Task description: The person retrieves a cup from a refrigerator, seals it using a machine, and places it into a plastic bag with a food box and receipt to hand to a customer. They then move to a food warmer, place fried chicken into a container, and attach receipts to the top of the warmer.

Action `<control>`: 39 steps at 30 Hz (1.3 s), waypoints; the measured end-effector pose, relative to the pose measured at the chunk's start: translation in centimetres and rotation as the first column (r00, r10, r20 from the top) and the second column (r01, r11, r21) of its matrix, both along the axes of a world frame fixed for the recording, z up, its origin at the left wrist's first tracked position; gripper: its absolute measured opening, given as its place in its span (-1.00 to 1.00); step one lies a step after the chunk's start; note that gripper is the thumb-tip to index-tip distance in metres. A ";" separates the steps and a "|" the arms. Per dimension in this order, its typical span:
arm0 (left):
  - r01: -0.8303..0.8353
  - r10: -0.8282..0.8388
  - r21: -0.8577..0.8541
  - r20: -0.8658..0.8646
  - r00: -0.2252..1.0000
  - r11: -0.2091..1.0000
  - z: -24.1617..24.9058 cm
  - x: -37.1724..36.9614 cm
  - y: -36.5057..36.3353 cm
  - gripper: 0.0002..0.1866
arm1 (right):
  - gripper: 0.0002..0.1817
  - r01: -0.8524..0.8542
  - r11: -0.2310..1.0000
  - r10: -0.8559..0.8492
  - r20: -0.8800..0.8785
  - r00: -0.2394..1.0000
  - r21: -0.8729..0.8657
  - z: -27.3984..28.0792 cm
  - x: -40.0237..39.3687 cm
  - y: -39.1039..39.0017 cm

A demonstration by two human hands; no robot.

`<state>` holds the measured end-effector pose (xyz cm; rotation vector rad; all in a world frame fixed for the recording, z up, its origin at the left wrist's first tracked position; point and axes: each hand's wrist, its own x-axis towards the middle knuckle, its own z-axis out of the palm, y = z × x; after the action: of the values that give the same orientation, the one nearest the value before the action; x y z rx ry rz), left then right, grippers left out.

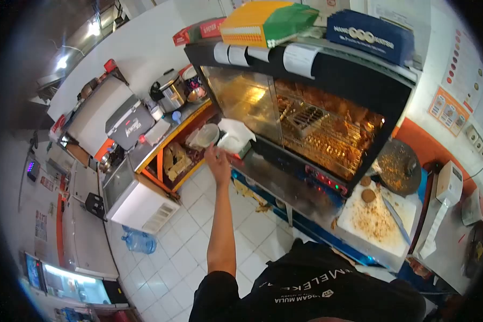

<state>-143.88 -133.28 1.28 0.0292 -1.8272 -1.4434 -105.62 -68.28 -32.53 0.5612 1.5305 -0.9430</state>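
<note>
My left hand (218, 162) reaches out at the end of my extended arm, fingers apart, with nothing visible held in it. Its fingertips are beside a clear plastic container (205, 135) and a white paper-lined box (235, 137); whether they touch either is too small to tell. Both things lie at the left end of the metal counter, beside a lit glass display cabinet (241, 102) with browned food on its racks. My right hand cannot be made out.
A cutting board (375, 219) with brown scraps and a knife (396, 219) lies right of the cabinet, near a dark pan (400, 166). At left are a grey cooler box (131, 123), a metal cooker (172, 91), a white freezer (139, 206) and a water jug (139, 241) on the floor.
</note>
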 end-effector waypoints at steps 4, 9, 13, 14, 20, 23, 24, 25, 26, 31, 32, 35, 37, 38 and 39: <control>-0.083 0.069 -0.126 -0.110 0.992 0.988 7.1 -13.9 2.0 -0.37 | -0.51 0.400 0.914 -0.402 -0.017 0.916 -0.068 1.4 -0.9 -4.6; -0.170 0.162 -0.102 -0.079 0.984 0.980 9.7 -23.9 3.6 -0.12 | -0.49 0.769 0.620 -0.780 -0.013 0.626 -0.154 1.7 0.1 -11.0; -0.221 0.185 -0.069 -0.338 0.923 0.973 7.1 -29.7 7.1 -0.17 | -0.48 0.931 0.321 -0.943 0.037 0.332 -0.175 0.1 4.7 -18.0; -0.177 0.145 -0.075 -0.318 0.937 0.981 6.5 -30.3 8.0 -0.17 | -0.49 0.922 0.366 -0.929 0.016 0.370 -0.124 0.6 6.0 -20.1; -0.044 0.022 -0.124 -0.178 0.984 0.991 7.6 -22.3 14.3 -0.14 | -0.54 0.705 0.705 -0.708 -0.132 0.694 -0.076 6.2 5.8 -29.5; 0.185 -0.225 -0.242 -0.150 0.963 0.952 6.7 -17.0 17.9 -0.08 | -0.56 0.315 0.943 -0.316 -0.579 0.751 -0.106 18.1 -1.1 -33.4; 0.263 -0.316 -0.310 -0.135 0.939 0.914 6.5 -14.9 18.6 -0.09 | -0.57 0.248 0.964 -0.247 -0.662 0.708 -0.095 20.1 -3.9 -34.2; 0.338 -0.405 -0.376 -0.114 0.907 0.863 6.3 -13.2 18.4 -0.11 | -0.57 0.217 0.972 -0.218 -0.697 0.683 -0.091 20.7 -6.4 -34.7; 0.333 -0.397 -0.365 -0.116 0.910 0.869 5.7 -12.4 16.9 -0.11 | -0.56 0.356 0.919 -0.394 -0.388 0.833 -0.169 11.6 -9.1 -31.8; 0.432 -0.561 -0.592 -0.042 0.826 0.681 -0.9 -13.5 4.0 -0.46 | -0.56 0.595 0.795 -0.575 -0.465 0.674 -0.120 12.3 -19.4 -33.9; 0.365 -0.402 -0.496 0.035 0.915 0.788 -3.5 -14.8 1.0 -0.57 | -0.57 0.646 0.719 -0.662 -0.537 0.523 -0.257 12.9 -19.6 -34.8; 0.177 -0.007 -0.708 0.236 0.972 0.684 -13.6 -18.2 -8.1 -0.68 | -0.57 0.673 0.683 -0.698 -0.525 0.486 -0.285 13.1 -17.4 -37.6; 0.481 -0.034 -0.748 0.526 0.850 0.457 -15.4 -18.1 -9.5 -0.66 | -0.60 0.708 0.676 -0.698 -0.487 0.525 -0.206 9.5 -14.3 -38.6; 0.478 -0.033 -0.754 0.521 0.853 0.451 -17.0 -17.9 -9.5 -0.66 | -0.59 0.676 0.733 -0.626 -0.468 0.624 -0.079 8.4 -12.6 -39.0; 0.415 -0.063 -0.800 0.432 0.900 0.433 -19.0 -17.2 -9.2 -0.66 | -0.55 0.596 0.801 -0.518 -0.430 0.739 0.059 7.9 -11.1 -39.4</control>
<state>-161.07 -142.44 -17.74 -0.5787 -2.7891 -0.4584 -116.69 -107.67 -24.67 1.0697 1.8718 -1.4474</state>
